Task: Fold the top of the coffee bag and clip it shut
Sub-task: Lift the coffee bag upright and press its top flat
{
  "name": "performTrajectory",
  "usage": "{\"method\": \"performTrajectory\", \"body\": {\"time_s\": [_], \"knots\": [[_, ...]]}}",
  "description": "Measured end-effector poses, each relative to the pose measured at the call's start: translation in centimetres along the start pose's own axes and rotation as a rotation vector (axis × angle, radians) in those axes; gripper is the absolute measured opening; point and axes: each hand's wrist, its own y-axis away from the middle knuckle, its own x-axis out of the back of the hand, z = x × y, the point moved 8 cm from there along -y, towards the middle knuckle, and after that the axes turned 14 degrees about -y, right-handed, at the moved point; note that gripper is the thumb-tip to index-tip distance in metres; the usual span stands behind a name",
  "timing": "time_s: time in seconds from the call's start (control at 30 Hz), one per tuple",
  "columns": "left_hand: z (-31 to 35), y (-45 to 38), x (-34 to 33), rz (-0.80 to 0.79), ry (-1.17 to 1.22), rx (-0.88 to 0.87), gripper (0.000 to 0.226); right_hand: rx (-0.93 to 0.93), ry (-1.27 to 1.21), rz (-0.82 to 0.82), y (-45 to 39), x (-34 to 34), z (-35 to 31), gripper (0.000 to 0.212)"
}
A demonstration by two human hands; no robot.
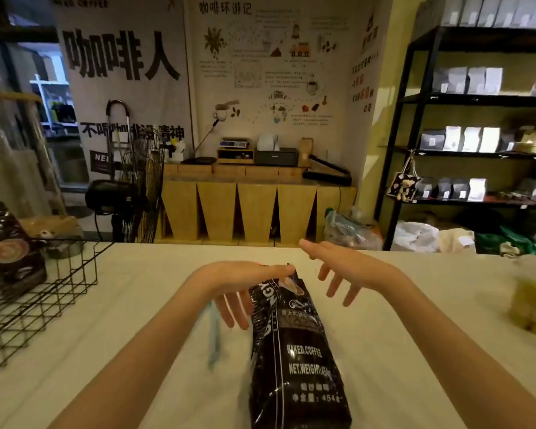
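A black coffee bag with white print "BAKED.COFFEE" rests on the white table in the middle, its top end pointing away from me. My left hand is at the bag's top left corner with fingers spread; one finger lies along the top edge and the others hang beside the bag. My right hand hovers open to the right of the bag's top, apart from it. A blurred light blue clip shows just left of the bag, under my left wrist; I cannot tell whether it lies on the table.
A black wire basket stands at the left edge of the table, with another dark coffee bag in it. A clear cup of yellow-green drink stands at the far right. A fan and shelves stand beyond the table's far edge.
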Motion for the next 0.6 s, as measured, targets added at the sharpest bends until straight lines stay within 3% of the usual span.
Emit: {"method": "performTrajectory", "body": {"time_s": [0.13, 0.3, 0.37, 0.5, 0.6], "knots": [[-1.8, -0.6, -2.8, -0.08, 0.043, 0.088, 0.102, -0.142, -0.021, -0.07, 0.3, -1.9, 3.4, 0.089], [-2.6, -1.7, -4.8, -0.033, 0.137, 0.062, 0.098, -0.223, -0.09, -0.167, 0.9, -4.1, 5.7, 0.107], [-2.4, -1.7, -5.6, -0.036, 0.16, 0.029, 0.1, -0.239, -0.093, -0.201, 1.0, -4.9, 6.3, 0.098], [-2.1, -1.8, -6.2, 0.012, 0.182, -0.002, 0.114, -0.207, -0.135, -0.225, 0.6, -5.8, 6.9, 0.061], [-2.2, -1.8, -6.3, 0.037, 0.197, 0.005, 0.115, -0.181, -0.135, -0.216, 0.4, -6.2, 6.9, 0.061]]}}
